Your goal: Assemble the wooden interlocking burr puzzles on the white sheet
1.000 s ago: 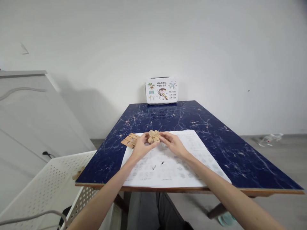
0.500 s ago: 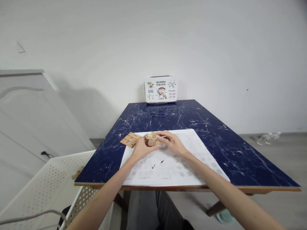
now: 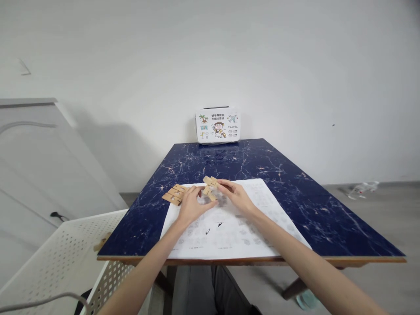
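Two light wooden puzzle pieces, notched and blocky, are between my hands above the white sheet (image 3: 226, 245). My right hand (image 3: 238, 195) pinches the upper wooden puzzle piece (image 3: 210, 180) at its right end, with the fingertips partly hiding it. The lower wooden puzzle piece (image 3: 210, 193) lies between the index finger and thumb of my left hand (image 3: 192, 208), which curves around it from the left. The two pieces are close together; I cannot tell whether they touch. Beyond my left hand lie flat wooden slats (image 3: 173, 194) with cut-outs, partly covered by my fingers.
The dark blue marbled table (image 3: 262, 168) has a wooden front edge. A white case with cartoon prints (image 3: 218, 126) stands at its far end by the wall. At the left is a white perforated basket (image 3: 52, 251) with a wooden piece (image 3: 101, 241) and a grey cable (image 3: 42, 301).
The wooden pieces, a compact cluster before, now show as two separate parts. My right hand holds the upper one raised and tilted. My left fingers have spread a little, and the view has shifted slightly.
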Demonstrator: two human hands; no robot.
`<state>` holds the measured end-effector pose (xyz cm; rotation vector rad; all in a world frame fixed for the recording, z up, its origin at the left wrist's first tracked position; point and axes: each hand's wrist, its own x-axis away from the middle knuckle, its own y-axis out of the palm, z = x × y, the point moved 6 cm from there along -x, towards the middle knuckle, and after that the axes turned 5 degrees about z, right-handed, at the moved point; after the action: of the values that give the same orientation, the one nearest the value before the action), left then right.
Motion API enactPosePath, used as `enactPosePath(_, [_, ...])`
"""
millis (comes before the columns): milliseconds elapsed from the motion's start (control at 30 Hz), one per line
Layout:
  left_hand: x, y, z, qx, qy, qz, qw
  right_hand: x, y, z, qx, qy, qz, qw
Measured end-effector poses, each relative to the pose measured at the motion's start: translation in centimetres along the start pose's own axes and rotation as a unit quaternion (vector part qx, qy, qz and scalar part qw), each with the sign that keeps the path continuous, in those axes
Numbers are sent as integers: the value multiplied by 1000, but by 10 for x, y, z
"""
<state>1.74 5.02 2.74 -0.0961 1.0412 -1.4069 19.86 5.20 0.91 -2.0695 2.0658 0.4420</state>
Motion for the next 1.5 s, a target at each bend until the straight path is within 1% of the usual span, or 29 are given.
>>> enactPosePath(100, [1,4,-5,-50,-4,-11,999,-3,-6,7,0,19,30,999])
enactPosePath(167, [2,6,-8,-58,-18,-21,998,-4,-8,10,9,26,41,999])
enactPosePath(233, [3,5,-7,-48,-16,-21,999,-4,-9,12,16,30,42,999])
enactPosePath(400, [2,-2,9,-4,48,6,999,-3,-7,12,15,20,26,999])
enactPosePath(500, [0,-2,13,11,65,0,998,-2,-4,12,3,24,13,1000])
enactPosePath(633, [-2,-2,5,26,27,-1,999,1,3,9,-6,27,-29,999])
enactPosePath(733, [-4,-6,-4,19,-22,30,999,2,6,7,8,24,-44,999])
enactPosePath(800, [-5,-11,-8,1,-48,63,997,1,5,8,25,18,-32,999])
enactPosePath(867, [-4,-18,-9,-49,-57,98,992,-1,-1,11,55,6,4,998])
enactPosePath(933, [-2,-24,-5,-121,-45,120,984,-3,-8,15,110,-6,50,993])
enactPosePath(967, [-1,-25,-2,-153,-33,122,980,-3,-11,17,146,-13,69,987])
enactPosePath(1033, [1,-25,5,-192,-8,102,976,-2,-14,18,226,-29,89,970])
enactPosePath(1100, [2,-21,10,-211,6,66,975,1,-12,17,295,-48,85,951])
enactPosePath(1167, [3,-17,13,-227,2,21,974,4,-8,15,337,-61,70,937])
enactPosePath(1233, [4,-13,13,-242,-21,-14,970,7,-4,12,358,-65,58,930])
enactPosePath(1300, [6,-11,13,-248,-40,-38,967,9,0,9,361,-64,46,929])
enactPosePath(1333, [7,-11,13,-245,-41,-41,968,9,2,8,359,-63,37,931])
enactPosePath(1500, [10,-10,19,-189,18,-31,981,12,11,2,316,-67,-20,946])
